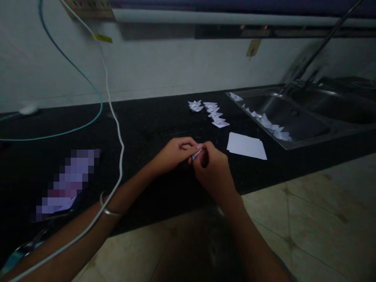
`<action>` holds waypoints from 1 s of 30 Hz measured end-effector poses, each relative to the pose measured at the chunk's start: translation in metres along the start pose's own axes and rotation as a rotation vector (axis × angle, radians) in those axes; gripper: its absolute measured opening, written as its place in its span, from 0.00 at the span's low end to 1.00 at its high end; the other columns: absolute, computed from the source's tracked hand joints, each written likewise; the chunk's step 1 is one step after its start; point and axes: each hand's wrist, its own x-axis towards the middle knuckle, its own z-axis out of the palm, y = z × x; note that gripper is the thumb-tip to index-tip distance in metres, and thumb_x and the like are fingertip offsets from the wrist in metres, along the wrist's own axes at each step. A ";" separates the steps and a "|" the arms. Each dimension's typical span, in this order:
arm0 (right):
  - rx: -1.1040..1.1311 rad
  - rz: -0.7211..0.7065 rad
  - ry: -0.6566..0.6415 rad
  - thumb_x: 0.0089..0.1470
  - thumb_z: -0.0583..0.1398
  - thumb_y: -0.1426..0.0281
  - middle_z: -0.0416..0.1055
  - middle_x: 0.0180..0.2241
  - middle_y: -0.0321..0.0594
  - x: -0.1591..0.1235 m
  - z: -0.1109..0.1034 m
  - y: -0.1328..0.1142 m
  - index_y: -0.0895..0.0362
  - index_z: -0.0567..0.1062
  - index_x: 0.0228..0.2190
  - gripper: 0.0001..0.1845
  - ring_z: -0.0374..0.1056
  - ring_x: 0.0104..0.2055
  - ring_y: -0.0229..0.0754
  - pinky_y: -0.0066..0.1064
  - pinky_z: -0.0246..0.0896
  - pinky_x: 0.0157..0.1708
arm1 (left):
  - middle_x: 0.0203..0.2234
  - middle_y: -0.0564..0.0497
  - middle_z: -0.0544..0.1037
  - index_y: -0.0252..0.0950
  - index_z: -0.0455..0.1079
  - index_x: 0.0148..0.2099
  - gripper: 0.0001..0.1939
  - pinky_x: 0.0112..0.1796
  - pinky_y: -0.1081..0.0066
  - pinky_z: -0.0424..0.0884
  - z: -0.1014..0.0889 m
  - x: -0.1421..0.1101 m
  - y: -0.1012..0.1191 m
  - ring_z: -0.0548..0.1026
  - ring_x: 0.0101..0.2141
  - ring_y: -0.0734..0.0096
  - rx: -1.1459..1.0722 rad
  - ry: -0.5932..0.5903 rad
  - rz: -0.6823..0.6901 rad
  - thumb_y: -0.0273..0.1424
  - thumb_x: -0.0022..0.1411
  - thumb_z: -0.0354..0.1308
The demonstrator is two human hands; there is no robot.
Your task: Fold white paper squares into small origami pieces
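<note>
Left hand: the left hand (173, 153) is over the black bench (147, 125), fingers curled in, and its grip pinches a small piece of paper (196, 155).
Right hand: the right hand (213, 170) meets the left one, and its grip is closed on the same small paper from the other side.
Small paper: it sits between the fingertips of both hands, just above the bench near the front edge. Most of it is hidden by the fingers.
Paper sheets: a flat white stack of sheets (246, 145) lies on the bench, near the right hand.
Folded bits: a row of little folded white papers (213, 113) lies farther back on the bench.
Sink: a metal sink (293, 113) is on the right, with more folded papers (272, 126) inside it.
Cords: a white cord (119, 129) and a blue-green cord (88, 117) cross the bench on the left.
Bangle: a thin bangle (107, 209) is on the left wrist.
</note>
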 end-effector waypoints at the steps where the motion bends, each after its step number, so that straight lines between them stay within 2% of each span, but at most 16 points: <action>1: -0.016 -0.010 0.008 0.55 0.57 0.75 0.65 0.24 0.35 0.000 0.001 0.000 0.55 0.66 0.29 0.05 0.61 0.26 0.37 0.31 0.51 0.28 | 0.26 0.53 0.78 0.33 0.73 0.38 0.12 0.28 0.77 0.68 0.001 0.000 0.000 0.73 0.25 0.77 -0.010 0.003 -0.006 0.38 0.63 0.61; 6: -0.026 -0.040 0.053 0.54 0.58 0.75 0.65 0.24 0.35 0.002 0.005 0.003 0.54 0.64 0.26 0.08 0.61 0.26 0.37 0.31 0.52 0.29 | 0.30 0.51 0.79 0.32 0.74 0.41 0.14 0.32 0.76 0.70 0.001 -0.001 0.002 0.75 0.30 0.74 -0.072 -0.006 0.005 0.40 0.63 0.61; 9: -0.015 -0.059 0.077 0.56 0.57 0.75 0.67 0.25 0.36 0.003 0.004 0.004 0.55 0.68 0.27 0.06 0.62 0.27 0.37 0.31 0.54 0.30 | 0.30 0.50 0.78 0.33 0.74 0.47 0.20 0.24 0.79 0.63 -0.001 -0.001 0.001 0.73 0.28 0.75 -0.067 0.023 -0.010 0.45 0.64 0.59; 12: 0.004 -0.088 0.104 0.58 0.56 0.76 0.70 0.28 0.39 0.002 0.002 0.003 0.56 0.71 0.29 0.06 0.65 0.29 0.38 0.32 0.57 0.31 | 0.27 0.50 0.76 0.32 0.75 0.41 0.25 0.20 0.79 0.58 -0.002 -0.001 0.001 0.70 0.25 0.76 -0.037 0.017 -0.064 0.51 0.66 0.53; 15: 0.010 -0.119 0.119 0.59 0.56 0.76 0.71 0.28 0.39 0.001 0.000 0.002 0.56 0.71 0.29 0.08 0.67 0.30 0.39 0.32 0.59 0.32 | 0.25 0.50 0.76 0.32 0.74 0.33 0.28 0.24 0.77 0.64 -0.001 0.001 0.001 0.71 0.25 0.74 -0.010 -0.041 -0.089 0.53 0.67 0.51; 19: -0.010 -0.116 0.126 0.58 0.57 0.76 0.71 0.27 0.39 0.002 -0.001 0.001 0.56 0.72 0.28 0.07 0.67 0.30 0.39 0.31 0.59 0.30 | 0.25 0.51 0.77 0.33 0.73 0.31 0.27 0.30 0.75 0.69 -0.001 0.003 -0.001 0.73 0.28 0.73 0.020 -0.123 -0.025 0.51 0.68 0.50; 25: 0.064 -0.060 0.070 0.55 0.58 0.76 0.73 0.27 0.37 0.003 -0.005 0.003 0.56 0.75 0.32 0.05 0.68 0.29 0.38 0.30 0.60 0.30 | 0.26 0.52 0.78 0.34 0.72 0.31 0.21 0.30 0.76 0.68 -0.006 0.000 -0.004 0.73 0.27 0.75 0.094 -0.199 0.052 0.44 0.69 0.52; 30: 0.104 -0.023 0.088 0.55 0.61 0.74 0.73 0.26 0.36 0.002 -0.007 0.005 0.56 0.75 0.30 0.03 0.68 0.28 0.37 0.30 0.61 0.29 | 0.26 0.51 0.78 0.34 0.71 0.30 0.21 0.30 0.76 0.68 -0.010 0.000 -0.004 0.73 0.27 0.76 0.124 -0.245 0.057 0.44 0.69 0.52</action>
